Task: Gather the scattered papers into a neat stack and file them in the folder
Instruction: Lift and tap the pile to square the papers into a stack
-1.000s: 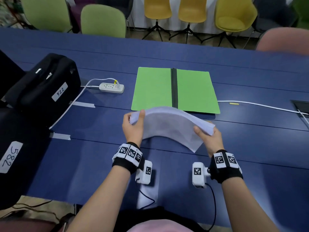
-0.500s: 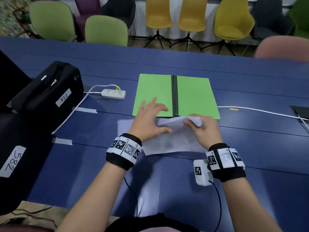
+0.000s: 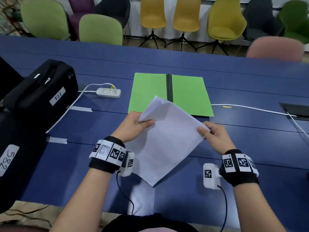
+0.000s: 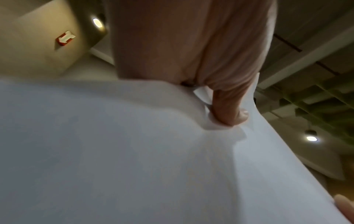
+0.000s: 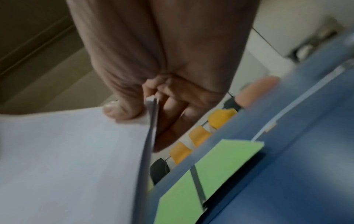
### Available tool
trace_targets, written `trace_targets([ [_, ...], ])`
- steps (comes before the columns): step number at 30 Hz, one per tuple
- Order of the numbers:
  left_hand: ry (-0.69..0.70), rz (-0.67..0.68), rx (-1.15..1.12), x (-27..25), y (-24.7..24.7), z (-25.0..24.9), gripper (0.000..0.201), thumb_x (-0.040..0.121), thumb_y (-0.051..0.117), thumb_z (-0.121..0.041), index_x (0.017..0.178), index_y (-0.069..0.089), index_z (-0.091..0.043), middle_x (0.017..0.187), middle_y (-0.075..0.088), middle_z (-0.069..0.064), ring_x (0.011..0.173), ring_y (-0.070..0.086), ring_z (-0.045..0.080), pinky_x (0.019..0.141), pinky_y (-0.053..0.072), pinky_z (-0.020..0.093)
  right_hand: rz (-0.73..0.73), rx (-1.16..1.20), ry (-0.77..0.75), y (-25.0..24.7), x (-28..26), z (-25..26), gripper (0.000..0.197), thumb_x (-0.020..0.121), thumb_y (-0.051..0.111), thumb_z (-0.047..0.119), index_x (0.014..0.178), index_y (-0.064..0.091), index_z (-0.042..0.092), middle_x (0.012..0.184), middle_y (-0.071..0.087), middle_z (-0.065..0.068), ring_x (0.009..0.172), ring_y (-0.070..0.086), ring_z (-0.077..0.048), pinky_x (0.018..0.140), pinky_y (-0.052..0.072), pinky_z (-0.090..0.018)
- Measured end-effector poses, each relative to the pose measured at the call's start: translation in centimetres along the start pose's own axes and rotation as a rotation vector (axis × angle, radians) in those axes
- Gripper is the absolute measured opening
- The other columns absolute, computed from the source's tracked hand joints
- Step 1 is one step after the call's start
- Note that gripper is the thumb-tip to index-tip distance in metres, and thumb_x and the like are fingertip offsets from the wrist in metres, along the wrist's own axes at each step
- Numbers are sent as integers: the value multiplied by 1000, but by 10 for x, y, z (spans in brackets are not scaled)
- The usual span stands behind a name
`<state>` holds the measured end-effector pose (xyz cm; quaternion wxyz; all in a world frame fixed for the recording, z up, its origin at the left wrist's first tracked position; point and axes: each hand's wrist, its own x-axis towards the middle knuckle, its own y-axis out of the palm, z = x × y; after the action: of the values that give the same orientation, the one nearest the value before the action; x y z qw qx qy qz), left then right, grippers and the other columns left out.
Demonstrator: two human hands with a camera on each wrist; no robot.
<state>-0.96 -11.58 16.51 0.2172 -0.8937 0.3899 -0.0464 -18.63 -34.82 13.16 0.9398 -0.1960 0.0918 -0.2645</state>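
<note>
Both hands, left and right, pinch the papers above the table. Bag labels read 522 and 582.

Both forearms reach forward, bare, each wrist wrapped in a black band with checkered markers. Left hand is raised, thumb pointing right and clamped down on top of the stack of papers at its left edge, fingers tucked beneath. Right hand sits lower and to the right, thumb pressed on top of the stack's right corner, fingers curled under, pinching it. The 2 hands hold it tilted between them.
</note>
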Motion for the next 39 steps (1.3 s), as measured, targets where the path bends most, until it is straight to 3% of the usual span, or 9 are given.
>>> trace_targets([
  [5, -105, -149, -372, 1, 6, 11, 12, 91, 63, -13, 81, 70, -11, 68, 71, -8, 63, 66, 9, 64, 52, 24, -89, 566, 95, 22, -3, -1, 24, 80, 65, 33, 100, 63, 20, 77, 75, 10, 66, 67, -2, 64, 54, -17],
  [10, -114, -287, -509, -1, 30, 0, 13, 96, 55, -14, 92, 67, -12, 73, 73, -10, 61, 68, -2, 58, 53, 16, -174, 455, 85, 43, 3, 16, 8, 88, 63, 14, 85, 68, 20, 75, 75, 13, 68, 68, -5, 76, 52, -35],
  [16, 73, -361, -515, 4, 40, -33, 12, 93, 60, -20, 84, 66, -26, 80, 67, -10, 69, 63, -3, 70, 53, 17, -393, 442, -108, 45, 13, 44, 16, 86, 66, 14, 72, 64, 21, 59, 68, 20, 60, 57, -1, 62, 50, -22],
  [22, -86, -330, -566, 12, 42, -9, 22, 91, 61, -35, 80, 65, -17, 75, 63, -8, 70, 57, 4, 69, 46, 15, -220, 454, 9, 46, 13, 34, 56, 51, 68, 75, 72, 62, 24, 56, 64, 22, 52, 55, 10, 55, 45, -8],
  [29, -236, -441, -658, 22, 42, -6, 38, 82, 65, -48, 78, 51, -12, 76, 48, 8, 68, 47, 16, 64, 40, 28, -366, 560, 37, 52, 23, 35, 51, 72, 61, 45, 57, 20, 19, 59, 25, -3, 59, 22, -17, 54, 19, -27],
  [31, -292, -390, -665, 25, 39, -8, 31, 88, 61, -41, 82, 58, -11, 74, 59, 4, 57, 58, 11, 54, 47, 17, -307, 493, 52, 48, 27, 36, 42, 72, 61, 47, 46, 39, 22, 51, 41, 6, 52, 34, -14, 50, 30, -23],
  [33, -314, -317, -670, 27, 36, -9, 30, 90, 58, -41, 92, 64, -12, 79, 65, 1, 56, 62, 4, 50, 48, 11, -162, 422, 23, 46, 28, 37, 24, 74, 62, 50, 79, 72, 29, 73, 69, 14, 69, 61, -8, 62, 48, -12],
  [36, -331, -270, -612, 31, 28, 1, 38, 87, 60, -47, 100, 65, -11, 87, 68, 1, 71, 63, 10, 64, 47, 21, -16, 368, -15, 37, 27, 24, 64, 67, 69, 48, 127, 56, 33, 107, 71, 9, 93, 67, -4, 82, 52, -14],
  [39, -247, -186, -590, 30, 22, 12, 70, 70, 71, -60, 115, 65, -7, 111, 71, 8, 97, 68, 20, 84, 53, 30, 33, 368, 13, 31, 25, 17, 68, 68, 80, 20, 130, 53, 27, 107, 69, 11, 93, 67, -1, 83, 52, -16],
])
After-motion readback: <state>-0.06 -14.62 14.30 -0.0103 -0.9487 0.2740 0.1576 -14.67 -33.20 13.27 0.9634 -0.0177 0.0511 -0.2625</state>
